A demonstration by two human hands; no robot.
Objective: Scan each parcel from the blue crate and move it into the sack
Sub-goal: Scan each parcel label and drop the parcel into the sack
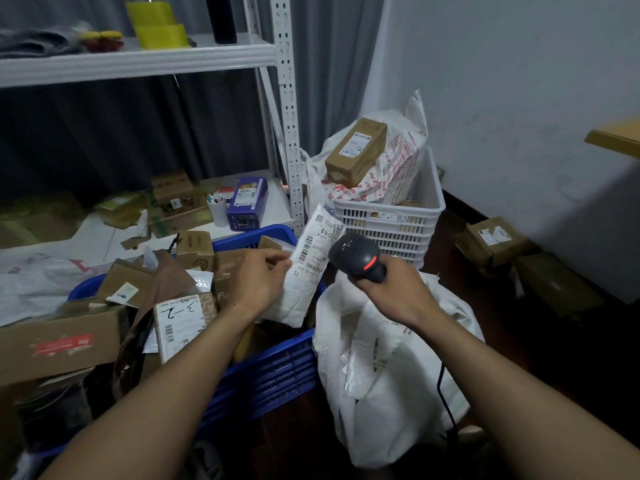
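My left hand (258, 277) grips a white padded parcel (304, 268) with a barcode label, holding it tilted above the right end of the blue crate (277, 368). My right hand (398, 292) holds a dark handheld scanner (356, 256) with a red light; its head points at the parcel's label, a short gap away. The crate is heaped with several cardboard boxes and mailers, one marked "3-2" (183, 323). The white sack (391, 386) stands open on the floor just right of the crate, below my right hand, with parcels inside.
A white slotted crate (398, 220) behind the sack holds a brown box (356, 152) and a white bag. A white metal shelf (138, 60) with more boxes stands at the back left. Cardboard boxes (495, 240) lie on the dark floor by the right wall.
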